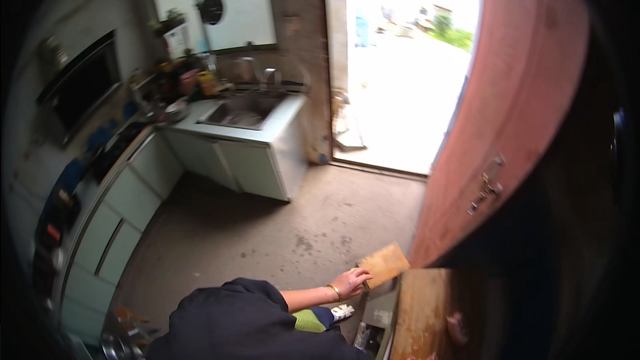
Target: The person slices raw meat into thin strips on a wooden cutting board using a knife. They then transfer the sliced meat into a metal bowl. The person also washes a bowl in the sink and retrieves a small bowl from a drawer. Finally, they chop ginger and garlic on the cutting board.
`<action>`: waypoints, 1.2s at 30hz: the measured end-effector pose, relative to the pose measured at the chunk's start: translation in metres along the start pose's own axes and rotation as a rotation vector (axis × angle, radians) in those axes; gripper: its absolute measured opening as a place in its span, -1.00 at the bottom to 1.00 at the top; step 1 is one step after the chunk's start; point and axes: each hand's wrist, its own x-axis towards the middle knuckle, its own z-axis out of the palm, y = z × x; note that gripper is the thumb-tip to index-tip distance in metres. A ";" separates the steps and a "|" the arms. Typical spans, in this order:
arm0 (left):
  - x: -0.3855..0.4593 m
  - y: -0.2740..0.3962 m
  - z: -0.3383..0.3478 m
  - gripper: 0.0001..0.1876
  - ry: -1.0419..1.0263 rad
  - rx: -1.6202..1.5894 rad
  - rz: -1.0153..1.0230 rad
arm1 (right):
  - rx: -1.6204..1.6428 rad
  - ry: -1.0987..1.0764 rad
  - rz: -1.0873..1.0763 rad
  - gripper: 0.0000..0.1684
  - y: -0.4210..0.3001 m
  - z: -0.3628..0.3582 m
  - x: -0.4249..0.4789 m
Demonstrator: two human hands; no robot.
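Observation:
My left hand [351, 283], with a bracelet at the wrist, reaches out from a dark sleeve [240, 310]. Its fingers grip the near left edge of a flat, light wooden board [385, 264]. Beneath and beside the board is a grey metal unit [377, 310] with a dark opening. To its right lies a worn wooden tabletop [420, 310], bearing a pinkish piece [457, 328] that is too blurred to name. My right hand is out of view. Yellow-green and blue cloth [312, 320] shows below my left forearm.
A red door [505, 105] stands open at the right, beside a bright doorway [405, 110]. Ahead on the left are a sink [242, 112] and pale cabinets [252, 167]. Metal bowls [115, 345] sit low at the left. The concrete floor [320, 210] has dark spots.

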 end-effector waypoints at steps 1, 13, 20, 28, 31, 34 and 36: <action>-0.017 -0.010 -0.014 -0.56 0.071 0.012 -0.063 | -0.138 0.061 -0.105 -0.78 0.013 0.004 0.001; -0.142 -0.094 -0.178 -0.57 0.527 0.182 -0.523 | -0.015 -0.219 -0.577 -0.59 -0.259 0.052 -0.025; -0.266 -0.193 -0.317 -0.84 0.742 0.256 -0.784 | -0.105 -0.672 -0.763 -0.46 -0.448 0.160 -0.141; -0.373 -0.291 -0.457 -0.74 0.961 0.496 -0.986 | -0.210 -0.754 -1.261 -0.71 -0.609 0.278 -0.256; -0.389 -0.330 -0.495 -0.86 1.017 0.436 -1.091 | -0.265 -0.740 -1.209 -0.71 -0.675 0.290 -0.294; -0.403 -0.376 -0.529 -0.47 0.953 0.438 -1.192 | -0.204 -0.621 -1.260 -0.80 -0.736 0.338 -0.309; -0.416 -0.406 -0.560 -0.43 0.976 0.457 -1.185 | -0.178 -0.608 -1.254 -0.81 -0.791 0.362 -0.333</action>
